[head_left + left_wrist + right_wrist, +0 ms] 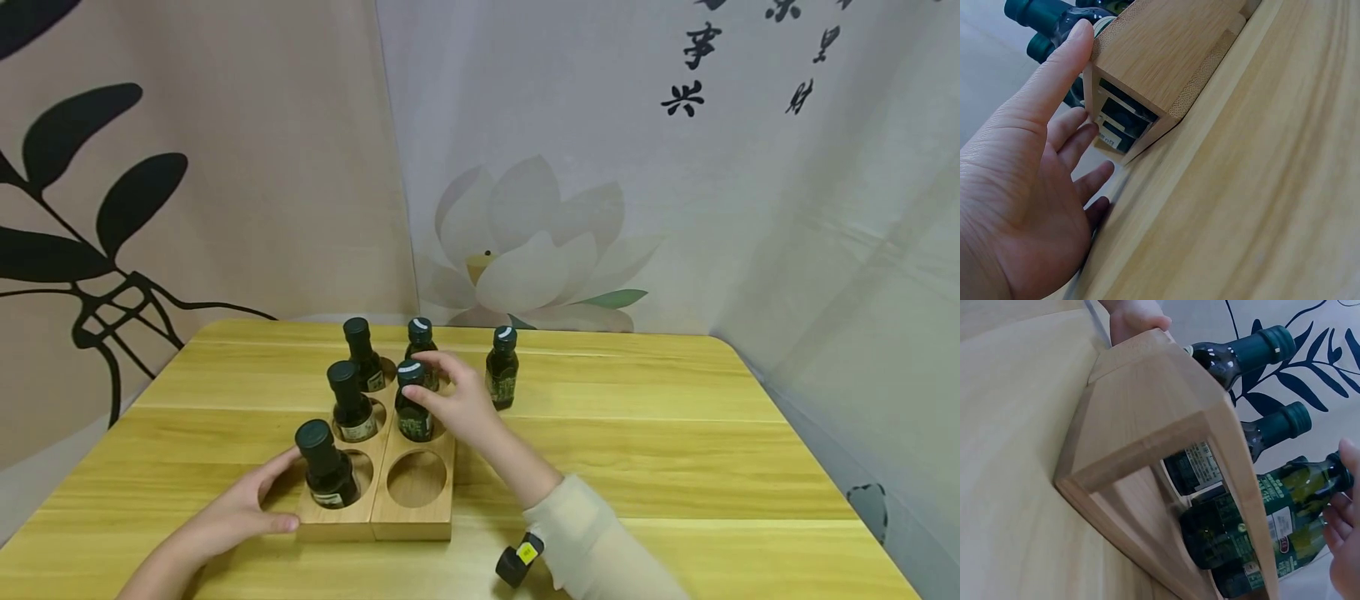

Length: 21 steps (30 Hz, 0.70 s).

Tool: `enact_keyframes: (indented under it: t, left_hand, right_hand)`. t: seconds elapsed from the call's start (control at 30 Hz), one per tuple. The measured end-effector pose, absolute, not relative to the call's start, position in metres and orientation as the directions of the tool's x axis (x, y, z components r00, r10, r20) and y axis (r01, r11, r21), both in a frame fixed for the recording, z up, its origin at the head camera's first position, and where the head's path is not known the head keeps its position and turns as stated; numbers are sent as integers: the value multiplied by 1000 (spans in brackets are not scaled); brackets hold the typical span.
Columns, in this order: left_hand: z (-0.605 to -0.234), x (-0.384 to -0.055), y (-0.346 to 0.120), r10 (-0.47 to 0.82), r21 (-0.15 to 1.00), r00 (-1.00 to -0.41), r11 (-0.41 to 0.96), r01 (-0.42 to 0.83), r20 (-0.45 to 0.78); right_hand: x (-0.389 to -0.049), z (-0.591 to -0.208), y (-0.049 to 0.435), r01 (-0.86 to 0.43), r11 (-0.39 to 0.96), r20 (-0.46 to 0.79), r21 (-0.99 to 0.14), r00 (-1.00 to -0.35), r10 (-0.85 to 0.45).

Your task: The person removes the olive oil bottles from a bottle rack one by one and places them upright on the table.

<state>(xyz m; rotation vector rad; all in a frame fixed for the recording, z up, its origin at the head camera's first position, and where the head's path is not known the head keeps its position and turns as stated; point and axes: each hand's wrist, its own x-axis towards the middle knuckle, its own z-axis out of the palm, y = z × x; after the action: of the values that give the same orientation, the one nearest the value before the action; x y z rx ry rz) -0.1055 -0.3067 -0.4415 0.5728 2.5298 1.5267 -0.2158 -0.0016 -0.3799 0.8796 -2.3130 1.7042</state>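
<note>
A two-column wooden bottle rack (413,529) stands on the table with round holes in its top. My right hand (461,404) pinches a dark green glass bottle (415,423) by its neck and cap, the bottle sitting in the middle hole of the right column. Behind it is another green bottle (421,331), partly hidden by the hand. The left column carries three dark bottles with taller caps, the nearest bottle (327,465) beside my left hand (238,510). That hand touches the rack's front left corner, thumb at the corner (1080,39) and fingers loosely extended along the side.
One more green bottle (502,371) stands on the wooden table (637,467) right of the rack. The front right hole (417,480) holds no bottle. A black wrist device (519,560) hangs at the right cuff. Printed curtains (555,108) rise behind the table.
</note>
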Motion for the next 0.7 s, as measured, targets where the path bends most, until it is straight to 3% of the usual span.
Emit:
enact_keyframes:
  t: [0.7]
  left_hand:
    - [-442,-107,-306,385,896,-920,379,231,74]
  right_hand:
    - [-210,-381,-10,-551,163,496,-818,-821,-285]
